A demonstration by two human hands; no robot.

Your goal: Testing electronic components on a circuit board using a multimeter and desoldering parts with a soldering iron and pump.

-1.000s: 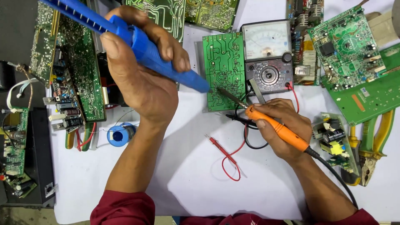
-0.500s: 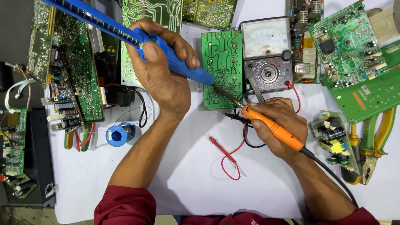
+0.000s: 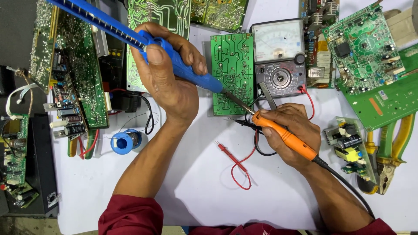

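1. Blue solder sucker (image 3: 130,37) has swung since a second ago: the left hand (image 3: 167,82) moved right and the barrel now lies flatter, its nozzle close to the lower right corner of the small green board (image 3: 232,72).
2. Left hand grip: fingers wrapped tight round the blue body, thumb along the top, fully closed on it.
3. Orange soldering iron (image 3: 285,137) barely moved; the right hand (image 3: 291,132) pinches it like a pen, fingers pressed together on the handle. Its tip sits just beside the board's lower right edge, near the sucker's nozzle; I can't tell whether it touches.
4. Grey needle meter (image 3: 278,65) lies just right of the board, white scale on top, round dial below.
5. Large green boards (image 3: 379,74) are stacked at the upper right, more boards (image 3: 74,74) on the left.
6. Pliers (image 3: 387,152) with yellow-green handles lie at the right edge.
7. Blue solder spool (image 3: 125,141) lies left of the forearm.
8. Red probe (image 3: 228,152) lies loose on the white table (image 3: 196,182).
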